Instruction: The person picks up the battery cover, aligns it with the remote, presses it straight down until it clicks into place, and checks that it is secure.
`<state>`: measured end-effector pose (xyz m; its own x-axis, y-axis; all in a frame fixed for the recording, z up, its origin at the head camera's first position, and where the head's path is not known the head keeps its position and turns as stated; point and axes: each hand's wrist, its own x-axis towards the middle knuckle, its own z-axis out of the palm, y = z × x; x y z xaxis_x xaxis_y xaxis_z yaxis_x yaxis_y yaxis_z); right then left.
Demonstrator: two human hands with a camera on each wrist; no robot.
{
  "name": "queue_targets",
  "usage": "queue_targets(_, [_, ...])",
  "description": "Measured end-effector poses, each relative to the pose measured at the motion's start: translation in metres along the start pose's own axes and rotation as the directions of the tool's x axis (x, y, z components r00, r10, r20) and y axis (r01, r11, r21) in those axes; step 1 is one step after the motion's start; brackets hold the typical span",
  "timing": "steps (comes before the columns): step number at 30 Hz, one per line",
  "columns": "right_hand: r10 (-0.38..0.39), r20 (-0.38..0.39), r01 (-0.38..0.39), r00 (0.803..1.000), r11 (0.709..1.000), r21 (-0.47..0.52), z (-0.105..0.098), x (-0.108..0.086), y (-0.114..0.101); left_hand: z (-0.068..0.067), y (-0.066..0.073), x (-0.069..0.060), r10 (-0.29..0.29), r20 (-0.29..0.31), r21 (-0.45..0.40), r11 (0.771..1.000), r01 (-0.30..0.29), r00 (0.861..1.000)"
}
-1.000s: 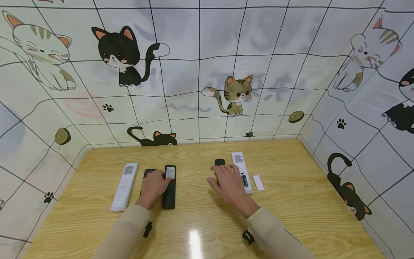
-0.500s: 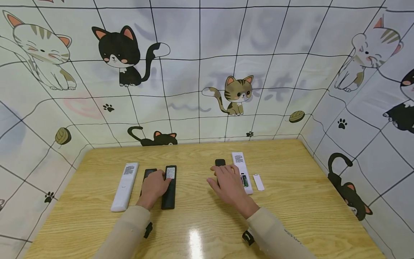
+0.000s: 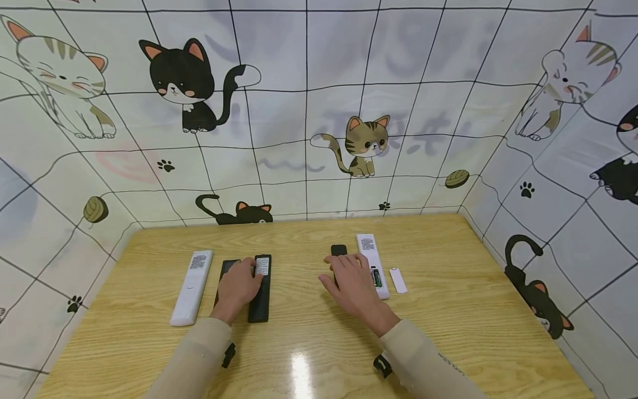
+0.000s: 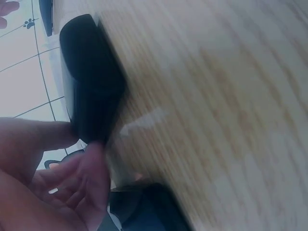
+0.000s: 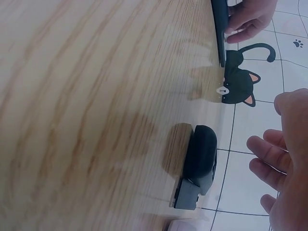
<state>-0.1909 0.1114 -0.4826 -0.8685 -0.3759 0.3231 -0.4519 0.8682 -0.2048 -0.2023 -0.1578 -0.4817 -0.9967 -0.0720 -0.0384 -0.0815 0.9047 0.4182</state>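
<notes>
My left hand (image 3: 239, 289) is over the left half of the table, its thumb and fingertips at the left edge of a black remote control (image 3: 260, 302) lying back up with a white label. In the left wrist view thumb and finger pinch at the end of this remote (image 4: 94, 77). A second black remote (image 3: 229, 266) lies partly hidden under the same hand. My right hand (image 3: 353, 285) hovers with relaxed fingers over another black remote (image 3: 339, 250), mostly hidden from above. In the right wrist view this remote (image 5: 201, 154) is apart from the hand (image 5: 288, 163).
A white remote (image 3: 191, 288) lies back up at the left. Another white remote (image 3: 369, 252) at the right has its battery compartment open, a battery showing. Its small white cover (image 3: 398, 281) lies beside it. Cat-printed cloth (image 3: 279, 111) rises behind the wooden table (image 3: 309, 332).
The near end of the black remote at my left hand has swung very slightly left, and the left fingers have shifted a little. My right hand has stayed in place.
</notes>
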Motion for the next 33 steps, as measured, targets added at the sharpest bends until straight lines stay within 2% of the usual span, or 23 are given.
queue_targets(5, [0.010, 0.004, -0.010, 1.000, 1.000, -0.008, -0.001, 0.000, 0.002, 0.003, 0.003, 0.003, 0.017, -0.065, -0.039, 0.999, -0.019, 0.998])
queue_targets(8, [0.016, 0.005, -0.016, 1.000, 1.000, -0.014, -0.001, -0.001, 0.003, 0.005, 0.006, 0.005, 0.021, -0.078, -0.061, 0.998, -0.026, 0.997])
queue_targets(15, [0.019, 0.006, -0.019, 1.000, 0.998, -0.056, -0.003, -0.001, 0.008, 0.012, 0.017, 0.007, 0.056, -0.045, -0.093, 0.994, -0.060, 0.997])
queue_targets(26, [0.039, -0.005, -0.039, 0.999, 0.999, -0.030, -0.007, -0.004, 0.013, 0.020, 0.048, 0.004, 0.152, -0.021, -0.117, 0.981, -0.154, 0.988])
queue_targets(33, [0.084, 0.030, -0.082, 0.996, 0.995, -0.050, -0.004, -0.011, 0.022, 0.029, 0.063, 0.003, 0.187, 0.011, -0.144, 0.972, -0.183, 0.982])
